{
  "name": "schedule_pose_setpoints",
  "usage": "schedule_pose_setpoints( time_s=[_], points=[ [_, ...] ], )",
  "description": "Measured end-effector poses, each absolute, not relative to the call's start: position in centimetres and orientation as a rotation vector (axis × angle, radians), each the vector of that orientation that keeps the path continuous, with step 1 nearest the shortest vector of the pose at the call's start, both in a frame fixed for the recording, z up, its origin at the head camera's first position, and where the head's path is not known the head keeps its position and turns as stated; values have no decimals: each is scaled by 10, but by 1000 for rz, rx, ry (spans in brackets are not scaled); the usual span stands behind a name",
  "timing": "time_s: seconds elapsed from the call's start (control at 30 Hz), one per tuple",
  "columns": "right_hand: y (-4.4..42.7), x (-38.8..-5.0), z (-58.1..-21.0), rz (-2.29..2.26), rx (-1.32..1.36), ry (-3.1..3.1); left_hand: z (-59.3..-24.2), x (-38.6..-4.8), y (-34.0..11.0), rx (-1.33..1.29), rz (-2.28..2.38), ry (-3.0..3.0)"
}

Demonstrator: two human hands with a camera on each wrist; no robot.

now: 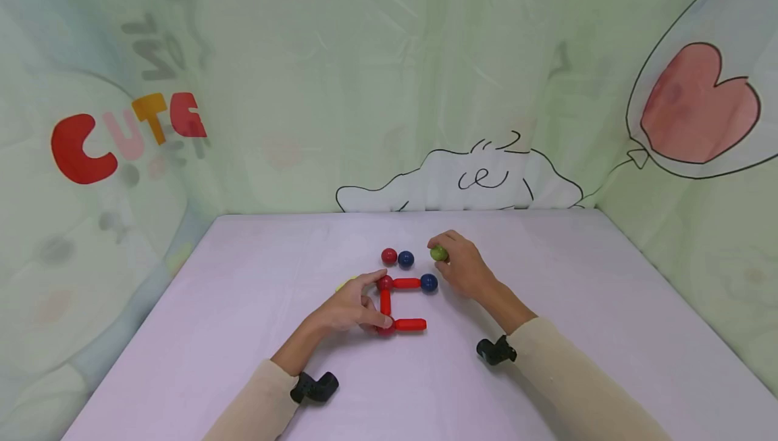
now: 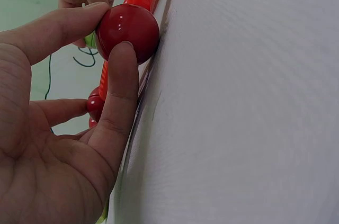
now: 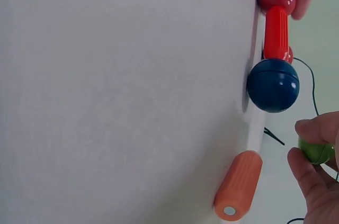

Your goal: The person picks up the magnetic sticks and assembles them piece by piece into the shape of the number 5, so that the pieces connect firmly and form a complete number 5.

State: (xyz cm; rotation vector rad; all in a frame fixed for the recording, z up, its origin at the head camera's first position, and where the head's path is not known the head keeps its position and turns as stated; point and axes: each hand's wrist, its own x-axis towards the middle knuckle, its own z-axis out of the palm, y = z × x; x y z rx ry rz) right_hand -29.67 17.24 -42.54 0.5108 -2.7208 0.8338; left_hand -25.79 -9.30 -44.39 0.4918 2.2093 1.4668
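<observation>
My left hand pinches the near red ball between thumb and a finger, while another finger reaches to the far red ball. A red rod joins these two balls. From the far ball, a second red rod runs right to a blue ball. The near ball bears another red rod; its free end shows a round metal tip in the right wrist view. Above the table, beyond the blue ball, my right hand holds a green ball in its fingertips.
Behind the joined pieces, a loose red ball and a loose blue ball lie side by side. Something yellow-green is partly hidden behind my left hand. A printed cloth hangs beyond the table.
</observation>
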Motion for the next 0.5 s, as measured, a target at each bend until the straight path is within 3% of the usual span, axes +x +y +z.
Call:
schedule_pose_setpoints(
  time_s=[0.5],
  points=[
    [168,-283,-419,994,472,-2777,-446,-259,-93,458,1460,2214]
  ],
)
